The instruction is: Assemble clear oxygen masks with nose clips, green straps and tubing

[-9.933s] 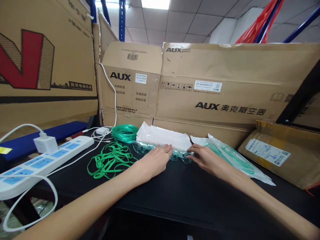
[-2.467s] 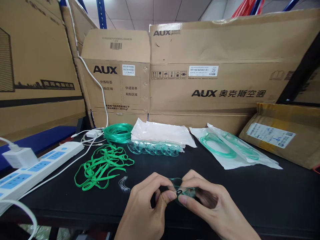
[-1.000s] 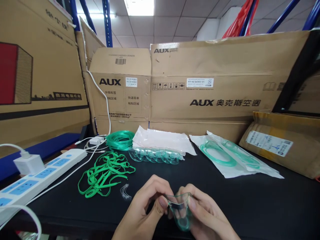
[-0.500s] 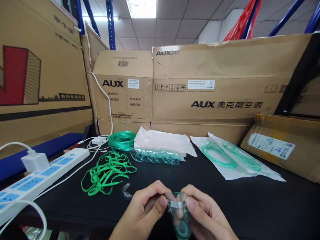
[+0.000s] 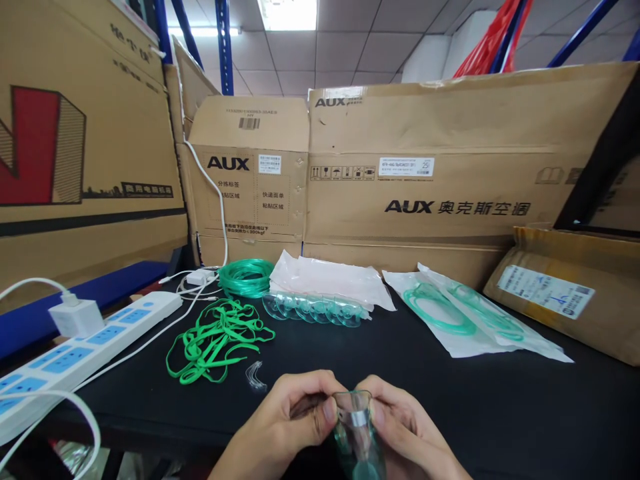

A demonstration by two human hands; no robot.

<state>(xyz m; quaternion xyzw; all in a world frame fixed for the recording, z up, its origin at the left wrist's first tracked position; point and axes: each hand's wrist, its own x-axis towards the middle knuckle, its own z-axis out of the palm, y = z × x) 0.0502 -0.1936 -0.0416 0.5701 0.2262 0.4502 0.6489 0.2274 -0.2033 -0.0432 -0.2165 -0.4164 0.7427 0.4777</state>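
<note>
A clear green plastic oxygen mask (image 5: 356, 440) is held low at the front, its narrow end up, with a small shiny metal strip (image 5: 356, 419) across that end. My left hand (image 5: 295, 420) pinches its left edge between thumb and fingers. On the opposite edge, my right hand (image 5: 405, 427) grips in the same way. The mask's lower part runs out of the picture. Several thin metal strips (image 5: 256, 377) lie on the black table left of my hands. Beyond them is a tangle of green elastic straps (image 5: 220, 340).
Coiled green tubing (image 5: 245, 277) sits at the back, beside a row of several clear masks (image 5: 315, 310) and white packets (image 5: 330, 280). Bagged tubing (image 5: 440, 310) lies to the right, near a taped carton (image 5: 565, 287). A power strip (image 5: 100, 340) with white cables occupies the left.
Both hands stay on the mask, which has tilted a little and sits slightly lower. The metal strip on it shows lower and more plainly. The whole view has shifted slightly.
</note>
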